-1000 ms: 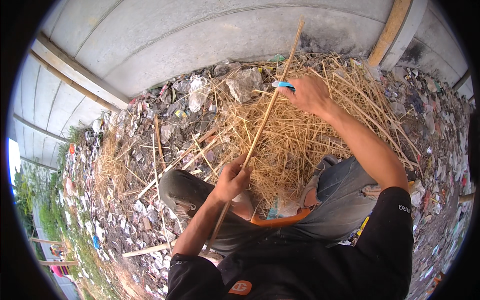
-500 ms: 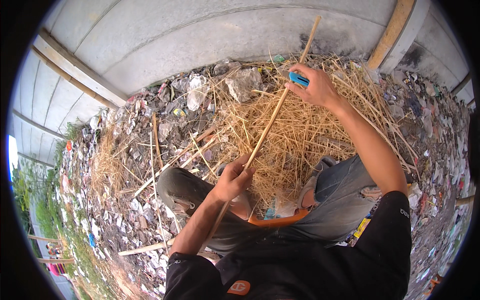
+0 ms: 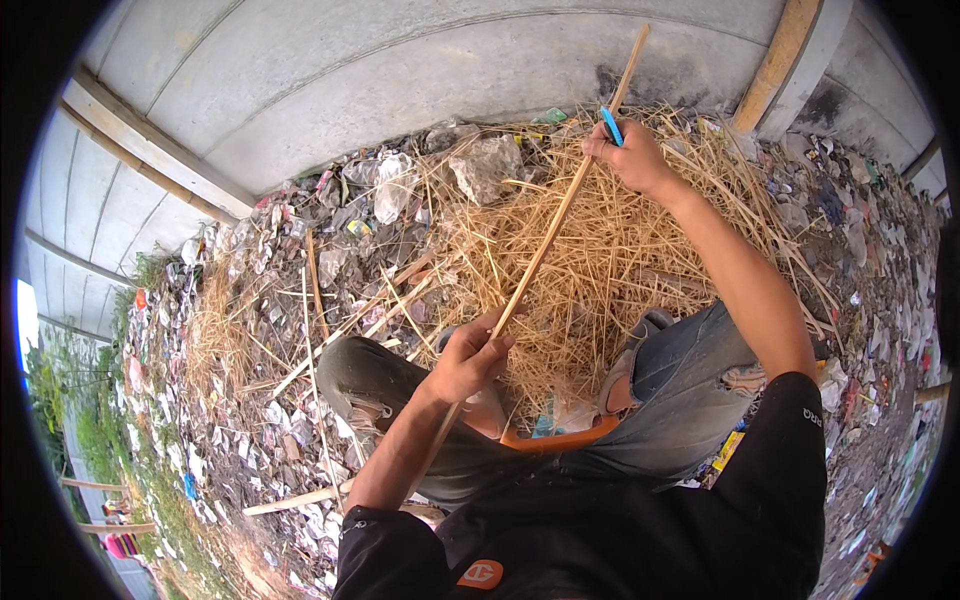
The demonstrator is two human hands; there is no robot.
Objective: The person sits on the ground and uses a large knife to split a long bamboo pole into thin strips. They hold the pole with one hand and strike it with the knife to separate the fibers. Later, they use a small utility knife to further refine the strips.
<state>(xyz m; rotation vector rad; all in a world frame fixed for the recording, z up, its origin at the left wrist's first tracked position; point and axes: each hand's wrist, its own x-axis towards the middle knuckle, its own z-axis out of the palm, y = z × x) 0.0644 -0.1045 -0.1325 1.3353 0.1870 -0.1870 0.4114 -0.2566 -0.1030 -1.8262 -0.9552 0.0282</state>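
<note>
Has just moved the right hand (image 3: 636, 160) a little farther and to the right, along a long, thin, pale-brown strip of what looks like bamboo or wood (image 3: 546, 244). Has also turned a small knife with a bright blue handle (image 3: 612, 127) from lying almost crosswise to standing more upright, and has let the far end of the strip lean more to the right. For the work on this strip, seems to mean a change of grip or of blade angle, rather than a full stroke of cutting. Cannot tell surely whether the blade touches the strip, with so small a part in view.

Keeps the left hand (image 3: 468, 362) closed around the strip, at its nearer part. Holds the knife in the curled right hand, with thumb and fingertip at the strip, pinching or at least touching; so leaves neither hand open.

Carries the strip slantwise, from near left to far right, with its tip before the grey concrete wall (image 3: 420, 95). Has beneath it a wide heap of dry, yellow, straw-like shavings (image 3: 590, 265). Has a rough grey stone (image 3: 486, 170) at the far left of this heap, and loose pale sticks (image 3: 313, 365) lying at left.
</note>
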